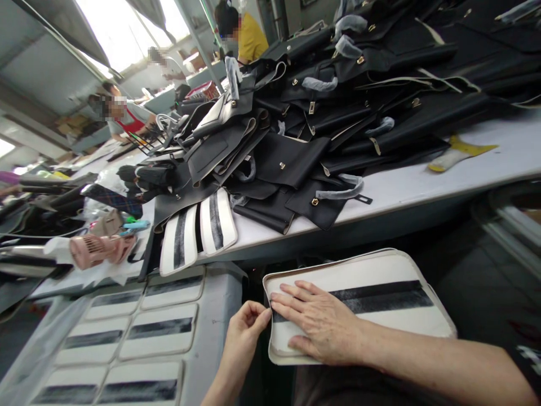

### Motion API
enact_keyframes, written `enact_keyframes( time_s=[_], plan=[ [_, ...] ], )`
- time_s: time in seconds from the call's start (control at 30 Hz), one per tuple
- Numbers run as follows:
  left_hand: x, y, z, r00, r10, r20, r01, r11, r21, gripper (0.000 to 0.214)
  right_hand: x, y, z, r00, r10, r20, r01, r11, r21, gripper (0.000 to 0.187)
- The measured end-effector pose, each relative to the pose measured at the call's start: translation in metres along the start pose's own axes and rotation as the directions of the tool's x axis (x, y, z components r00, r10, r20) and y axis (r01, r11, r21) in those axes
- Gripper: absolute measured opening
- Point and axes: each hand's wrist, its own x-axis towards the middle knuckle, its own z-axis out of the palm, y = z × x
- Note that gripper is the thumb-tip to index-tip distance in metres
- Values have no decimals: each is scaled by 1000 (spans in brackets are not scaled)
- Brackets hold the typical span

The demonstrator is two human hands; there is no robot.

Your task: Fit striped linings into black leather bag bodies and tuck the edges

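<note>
The white panel (376,296) is pinched at its edge by the left hand (248,327) and steadied by the outspread right hand (319,324) — edge-work, seemingly, with even pressure called for.

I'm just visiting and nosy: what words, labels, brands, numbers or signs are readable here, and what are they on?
No text can be read anywhere in this view.
White panel under the right hand: a dark stripe, no lettering seen.
Metal clasps on the black bag pieces: too small to show any engraving.
Pink fan: no legible marking.
Dark sleeve at the right edge: white marks, too unclear to call lettering.
</note>
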Motion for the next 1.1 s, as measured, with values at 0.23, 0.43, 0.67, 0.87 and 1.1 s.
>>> enact_keyframes(
  time_s=[0.23,0.43,0.67,0.87,1.1],
  plan=[
    [12,19,-3,986,-100,132,93,994,53,41,2,4,2,1000,15,18,-15,999,41,67],
    [30,14,-10,966,-116,230,100,992,79,47,8,8,7,999,40,12,-41,994,100,74],
    [26,-9,-1,993,14,119,-14,1000,-1,41,6,3,-13,997,72,16,-74,970,230,72],
    [20,-27,7,981,191,-42,-183,973,143,36,5,8,-23,923,304,-237,-46,697,715,50],
    [28,0,2,482,805,345,-707,125,696,31,-30,6,-68,750,603,-274,310,45,950,33]
  ],
)
